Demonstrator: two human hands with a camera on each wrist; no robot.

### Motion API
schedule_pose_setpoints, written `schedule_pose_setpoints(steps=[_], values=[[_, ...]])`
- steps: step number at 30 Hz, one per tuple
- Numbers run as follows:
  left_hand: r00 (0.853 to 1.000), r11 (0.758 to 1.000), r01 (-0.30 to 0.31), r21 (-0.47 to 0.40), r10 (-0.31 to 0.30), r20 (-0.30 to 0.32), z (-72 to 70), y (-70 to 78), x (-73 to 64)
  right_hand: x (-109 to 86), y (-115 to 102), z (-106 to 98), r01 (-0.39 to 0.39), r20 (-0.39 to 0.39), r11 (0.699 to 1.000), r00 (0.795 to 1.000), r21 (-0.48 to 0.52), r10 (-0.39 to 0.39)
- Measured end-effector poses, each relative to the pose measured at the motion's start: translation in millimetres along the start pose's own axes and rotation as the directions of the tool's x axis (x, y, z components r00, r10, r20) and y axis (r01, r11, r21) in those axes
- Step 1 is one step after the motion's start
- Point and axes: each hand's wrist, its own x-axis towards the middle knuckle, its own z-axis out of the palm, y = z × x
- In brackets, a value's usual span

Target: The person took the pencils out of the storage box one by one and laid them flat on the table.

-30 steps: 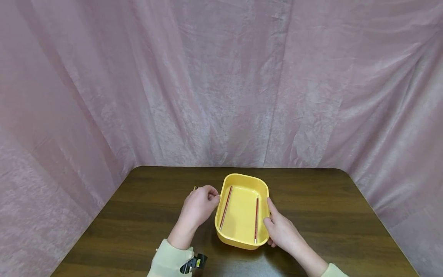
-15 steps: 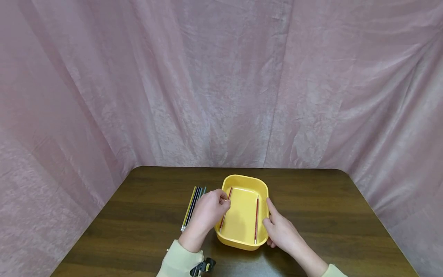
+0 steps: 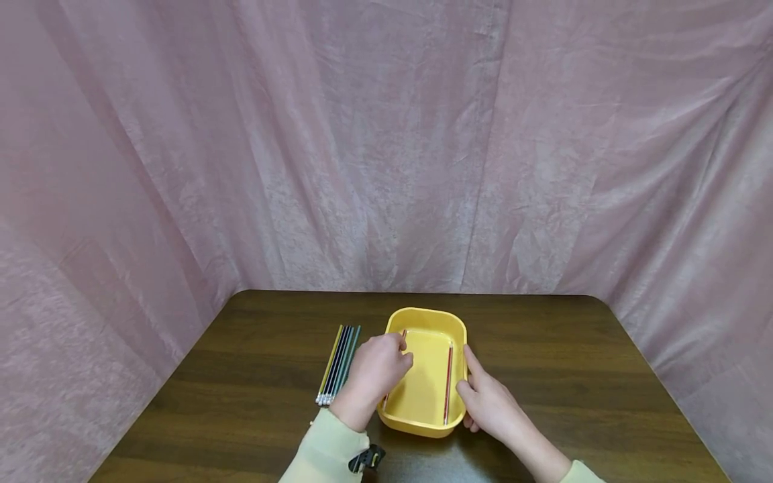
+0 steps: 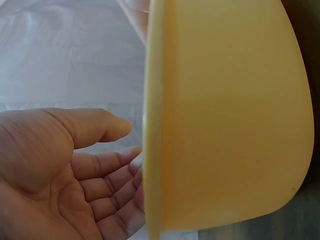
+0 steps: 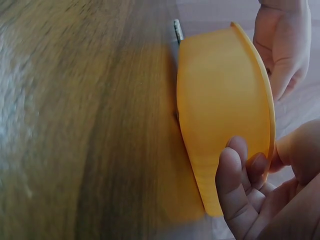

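Note:
A yellow plastic tray point(image 3: 417, 427) stands on the table between my hands. My right hand point(image 3: 492, 399) grips its right rim, thumb on top and other fingers along the outer wall point(image 5: 225, 95). Over the tray's left side reaches my left hand point(image 3: 377, 365), fingers loosely bent. The left wrist view shows nothing between its thumb and fingers; the fingertips are partly hidden by the rim point(image 4: 154, 125). Inside the tray, one red pencil point(image 3: 449, 386) lies along the right side. Another red pencil point(image 3: 404, 333) lies along the left side, mostly covered by my left hand.
Left of the tray, several pencils lie side by side on the table, with a yellow pencil point(image 3: 330, 362) outermost and a teal pencil point(image 3: 351, 352) nearest the tray. Pink curtains point(image 3: 386, 168) surround the brown wooden table point(image 3: 574, 362).
My left hand has moved right, from beside the tray to over its left part, uncovering the pencils on the table. The tray has shifted very slightly; my right hand keeps its grip.

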Motion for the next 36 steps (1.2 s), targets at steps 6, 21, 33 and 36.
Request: schedule_pose_setpoints(steps=[6,21,33,36], values=[[0.999,1.0,0.013,0.01,-0.013,0.039,8.8,1.8,0.0,-0.6,-4,2,-0.019,-0.004,1.0,1.0,-0.014,0.019],[0.998,0.992,0.058,0.116,-0.061,0.022,25.3,10.9,7.9,-2.2,-4,1,-0.011,0.0,1.0,1.0,-0.015,0.011],[0.997,0.98,0.082,0.179,-0.08,-0.017,47.6,8.7,20.0,-2.1,-2,0,-0.008,-0.008,1.0,1.0,-0.018,0.008],[0.996,0.976,0.08,0.204,-0.071,-0.05,84.2,-14.1,36.3,-1.6,-2,0,-0.015,-0.004,1.0,1.0,-0.015,0.015]])
